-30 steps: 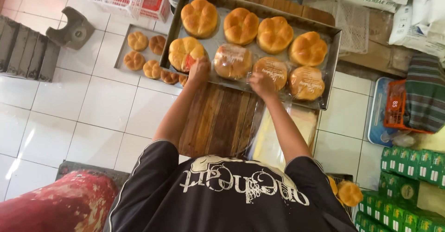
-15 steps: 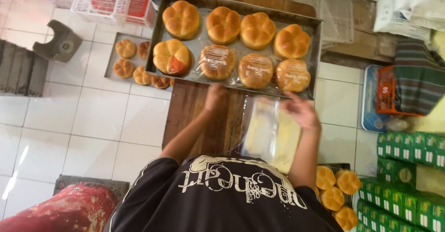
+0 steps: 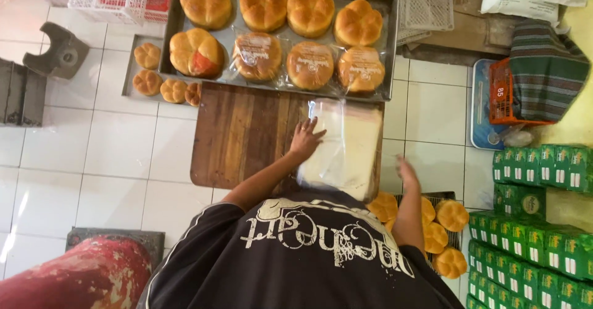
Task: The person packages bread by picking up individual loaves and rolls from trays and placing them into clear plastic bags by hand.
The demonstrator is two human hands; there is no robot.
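Now left hand (image 3: 306, 139) touches bag stack (image 3: 343, 148), lengthwise away.

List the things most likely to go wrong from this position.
1. The left hand rests on the stack of clear plastic bags, which reaches the wooden board's right edge; a careless pull might slide bags onto the white tiled floor.
2. The right hand hovers above the unwrapped golden buns below; a hasty reach could dent one.

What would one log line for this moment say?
left hand: on stack of clear bags | right hand: empty, above loose buns | board: under bags
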